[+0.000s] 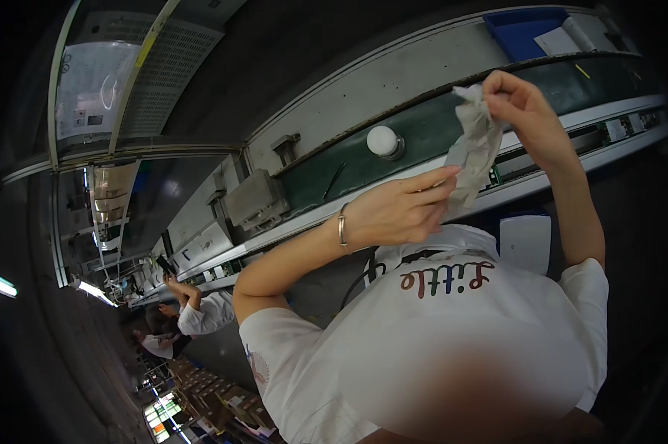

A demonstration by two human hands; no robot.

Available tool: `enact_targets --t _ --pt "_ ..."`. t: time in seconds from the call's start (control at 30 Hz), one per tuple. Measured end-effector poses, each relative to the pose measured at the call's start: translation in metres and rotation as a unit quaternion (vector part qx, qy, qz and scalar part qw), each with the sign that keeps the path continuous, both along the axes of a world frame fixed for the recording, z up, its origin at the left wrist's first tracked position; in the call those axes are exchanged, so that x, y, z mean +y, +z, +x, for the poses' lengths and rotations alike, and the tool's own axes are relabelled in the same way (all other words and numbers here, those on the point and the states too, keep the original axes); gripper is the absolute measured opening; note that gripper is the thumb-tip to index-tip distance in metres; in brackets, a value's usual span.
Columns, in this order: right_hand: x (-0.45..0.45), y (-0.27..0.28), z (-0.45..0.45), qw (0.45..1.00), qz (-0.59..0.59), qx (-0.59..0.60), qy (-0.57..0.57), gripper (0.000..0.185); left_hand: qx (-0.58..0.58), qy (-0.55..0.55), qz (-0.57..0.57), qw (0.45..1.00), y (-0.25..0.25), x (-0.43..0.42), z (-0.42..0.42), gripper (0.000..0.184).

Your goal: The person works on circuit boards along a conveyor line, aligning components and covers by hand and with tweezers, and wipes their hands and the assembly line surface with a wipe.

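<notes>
Pale cloth (479, 148) runs lengthwise far to near, the right hand (525, 111) pinching its far end, the left hand (404, 211) clasping its left side, nearer in!

And there it was, a white tee (541, 296), short slvs, loose fit! Across the chest ran big rounded lettering (446, 278), "Little", upside down in view, dk red at both ends, w/ green & blue in btwn. L sleeve (286, 333) carried a small print (259, 368), reddish & fan-like, too small to make out; R sleeve (589, 296) looked plain white. Then a flash of metal: a slim, shiny bangle (342, 226) circled the wrist behind the L hand (408, 207)! Nr the collar, all blurred, no detail legible.
</notes>
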State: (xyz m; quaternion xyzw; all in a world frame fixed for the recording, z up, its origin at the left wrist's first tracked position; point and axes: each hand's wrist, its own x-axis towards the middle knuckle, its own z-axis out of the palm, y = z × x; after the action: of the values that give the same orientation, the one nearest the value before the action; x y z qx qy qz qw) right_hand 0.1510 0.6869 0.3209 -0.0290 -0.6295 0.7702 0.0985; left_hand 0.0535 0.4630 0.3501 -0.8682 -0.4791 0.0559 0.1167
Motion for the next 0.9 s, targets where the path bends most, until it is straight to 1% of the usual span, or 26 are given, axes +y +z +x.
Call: enact_targets --t 0.03,0.07,0.1,0.17,0.2,0.27,0.3,0.33,0.4,0.43,0.5,0.53,0.6,0.63,0.7,0.73,0.8,0.87,0.9 --pt "0.009 -0.004 0.002 1.000 -0.026 0.013 -0.009 0.013 -0.060 0.042 -0.002 0.997 -0.001 -0.005 -0.002 0.034" --pt "0.018 -0.008 0.003 1.000 -0.026 0.010 -0.013 0.013 -0.120 0.083 -0.007 0.989 -0.001 -0.011 -0.006 0.035" --pt "0.028 -0.011 0.004 0.999 0.012 0.018 -0.032 0.013 -0.108 0.134 -0.018 0.985 -0.001 -0.018 -0.010 0.035" --pt "0.040 -0.010 0.009 0.990 0.106 0.019 -0.090 0.014 -0.144 0.209 0.047 0.966 -0.003 -0.030 -0.017 0.034" --pt "0.048 -0.013 0.011 0.989 0.110 0.017 -0.094 0.014 -0.143 0.249 0.056 0.956 -0.003 -0.038 -0.021 0.033" --pt "0.075 -0.025 0.013 0.971 0.184 0.027 -0.153 0.015 -0.157 0.319 0.077 0.931 -0.004 -0.057 -0.026 0.033" --pt "0.091 -0.035 0.013 0.970 0.186 0.023 -0.154 0.015 -0.157 0.348 0.083 0.921 -0.006 -0.067 -0.028 0.033" --pt "0.111 -0.047 0.012 0.963 0.200 -0.005 -0.183 0.017 -0.161 0.345 0.084 0.921 -0.010 -0.077 -0.029 0.033" --pt "0.141 -0.067 0.008 0.952 0.215 -0.037 -0.213 0.018 -0.147 0.422 0.092 0.890 -0.020 -0.096 -0.031 0.032" --pt "0.154 -0.074 0.005 0.943 0.220 -0.043 -0.247 0.020 -0.150 0.420 0.094 0.890 -0.024 -0.106 -0.032 0.032" --pt "0.180 -0.088 0.000 0.931 0.229 -0.050 -0.280 0.021 -0.165 0.481 0.088 0.856 -0.033 -0.122 -0.031 0.030" --pt "0.192 -0.094 -0.001 0.921 0.222 -0.061 -0.313 0.023 -0.169 0.480 0.090 0.856 -0.036 -0.129 -0.030 0.030" --pt "0.219 -0.101 0.000 0.910 0.217 -0.072 -0.346 0.024 -0.152 0.525 0.084 0.833 -0.042 -0.142 -0.027 0.029" --pt "0.232 -0.102 0.002 0.899 0.167 -0.101 -0.393 0.024 -0.154 0.525 0.085 0.833 -0.045 -0.149 -0.027 0.029" --pt "0.277 -0.120 0.007 0.882 0.118 -0.132 -0.437 0.024 -0.146 0.558 0.078 0.813 -0.052 -0.161 -0.025 0.028" --pt "0.319 -0.146 0.014 0.869 0.130 -0.102 -0.466 0.024 -0.148 0.559 0.077 0.812 -0.054 -0.166 -0.024 0.028" --pt "0.353 -0.176 0.030 0.855 0.143 -0.073 -0.493 0.023 -0.146 0.589 0.074 0.791 -0.058 -0.172 -0.020 0.026" --pt "0.360 -0.194 0.035 0.808 0.304 -0.068 -0.500 0.019 -0.145 0.598 0.069 0.785 -0.062 -0.176 -0.016 0.026" --pt "0.348 -0.202 0.037 0.817 0.336 -0.079 -0.461 0.019 -0.143 0.606 0.064 0.780 -0.065 -0.179 -0.015 0.025"
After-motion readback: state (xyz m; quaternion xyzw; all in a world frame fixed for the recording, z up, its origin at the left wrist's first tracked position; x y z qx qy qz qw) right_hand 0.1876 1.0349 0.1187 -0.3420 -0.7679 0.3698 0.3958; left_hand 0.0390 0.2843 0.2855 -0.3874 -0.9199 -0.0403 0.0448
